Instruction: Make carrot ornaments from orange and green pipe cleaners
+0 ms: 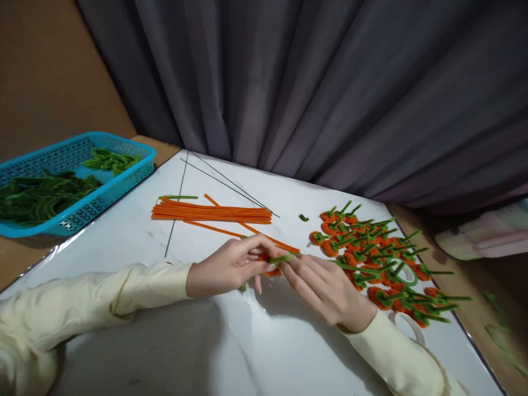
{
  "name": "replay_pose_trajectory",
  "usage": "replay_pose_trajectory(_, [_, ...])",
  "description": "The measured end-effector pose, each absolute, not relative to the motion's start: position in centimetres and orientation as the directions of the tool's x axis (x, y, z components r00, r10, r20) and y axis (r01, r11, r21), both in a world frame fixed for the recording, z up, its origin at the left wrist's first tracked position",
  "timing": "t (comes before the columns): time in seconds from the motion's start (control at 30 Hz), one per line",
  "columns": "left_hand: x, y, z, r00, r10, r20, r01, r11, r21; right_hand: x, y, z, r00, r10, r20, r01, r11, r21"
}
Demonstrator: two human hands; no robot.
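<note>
craft corner with chenille stems (210, 212)

The white-topped table (173, 341) supports a bundle of orange strips (210, 212), thin dark rods (214, 179), a green scrap (303, 218) and clustered orange-and-green pieces (350, 258). Two partly hidden pale rings (419, 332) are apparently tape rolls.
</note>
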State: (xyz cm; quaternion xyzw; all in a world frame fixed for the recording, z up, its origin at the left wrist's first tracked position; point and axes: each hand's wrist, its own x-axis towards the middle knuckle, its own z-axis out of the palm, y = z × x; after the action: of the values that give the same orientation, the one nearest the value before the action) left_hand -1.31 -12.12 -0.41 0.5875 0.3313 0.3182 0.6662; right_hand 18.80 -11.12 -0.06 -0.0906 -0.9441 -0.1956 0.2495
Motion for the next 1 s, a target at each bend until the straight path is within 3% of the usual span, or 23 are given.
replay_pose_trajectory(0.2, [-1.9, -12.2, -0.4, 0.575, 0.817, -0.034, 0.047, 0.009, 0.999, 18.7, -11.1, -0.9, -0.698, 0.348, 0.626, 0.345, 0.929, -0.131])
replay_pose_trajectory(0.3, [-1.9, -12.3, -0.3, 0.578, 0.815, -0.031, 0.014, 0.028, 0.999, 18.4, -11.2, -0.7, -0.65, 0.467, 0.599, 0.285, 0.881, -0.377])
replay_pose_trajectory(0.37, [-1.8, -12.2, -0.2, 0.588, 0.808, -0.033, -0.029, 0.062, 0.998, 18.2, -11.2, -0.3, -0.639, 0.51, 0.575, 0.245, 0.844, -0.477])
replay_pose_trajectory(0.6, [-2.0, -11.4, 0.2, 0.677, 0.72, -0.15, -0.107, 0.298, 0.949, 18.0, -10.9, 0.3, -0.613, 0.574, 0.543, 0.196, 0.776, -0.6])
replay_pose_trajectory(0.8, [-2.2, -10.9, 0.0, 0.73, 0.665, -0.155, -0.311, 0.526, 0.792, 18.1, -10.7, 0.2, -0.569, 0.654, 0.498, 0.248, 0.715, -0.654])
replay_pose_trajectory(1.0, [-2.1, -11.0, -0.3, 0.753, 0.634, -0.179, -0.317, 0.586, 0.746, 17.9, -10.8, 0.0, -0.58, 0.644, 0.499, 0.231, 0.718, -0.657])
